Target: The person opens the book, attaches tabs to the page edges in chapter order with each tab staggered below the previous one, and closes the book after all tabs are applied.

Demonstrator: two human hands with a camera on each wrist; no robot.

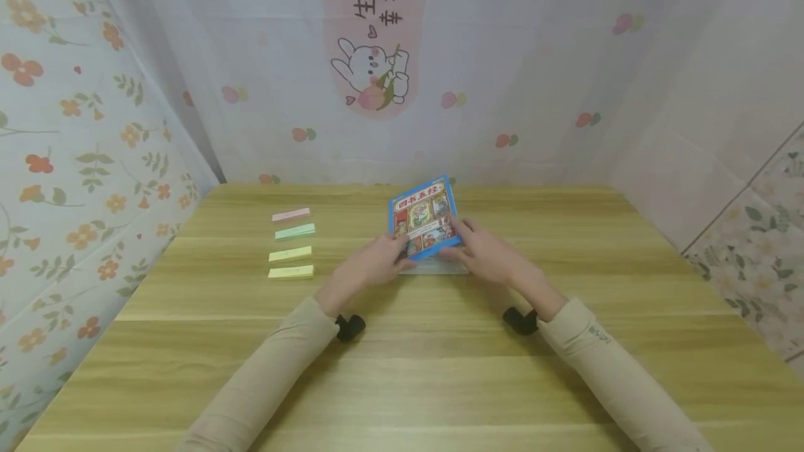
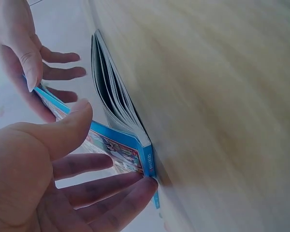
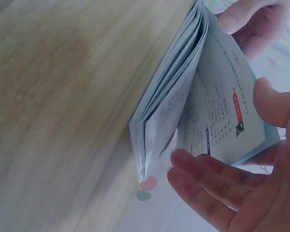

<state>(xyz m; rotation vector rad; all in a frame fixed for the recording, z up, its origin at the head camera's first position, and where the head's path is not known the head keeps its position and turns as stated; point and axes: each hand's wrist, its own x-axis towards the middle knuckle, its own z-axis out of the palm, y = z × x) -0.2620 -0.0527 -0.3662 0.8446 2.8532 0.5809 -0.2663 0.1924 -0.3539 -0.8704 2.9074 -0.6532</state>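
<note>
A book with a blue-bordered, picture-filled cover [image 1: 421,218] stands partly open at the middle of the table, its cover lifted off the page block [image 3: 169,96]. My left hand [image 1: 377,260] holds it at the spine side; in the left wrist view the thumb overlaps the cover's lower edge and fingertips meet the blue spine [image 2: 149,159]. On the other side my right hand [image 1: 486,250] pinches the cover's free edge, other fingers spread beside the pages. Printed text shows on the raised inner page [image 3: 222,101] in the right wrist view.
Left of the book several sticky-note strips lie in a column: a pink strip [image 1: 291,215], a green strip [image 1: 294,231] and yellow strips [image 1: 290,272]. The wooden table [image 1: 414,368] meets a printed curtain [image 1: 521,75] at the back. A floral curtain [image 1: 82,159] hangs on the left.
</note>
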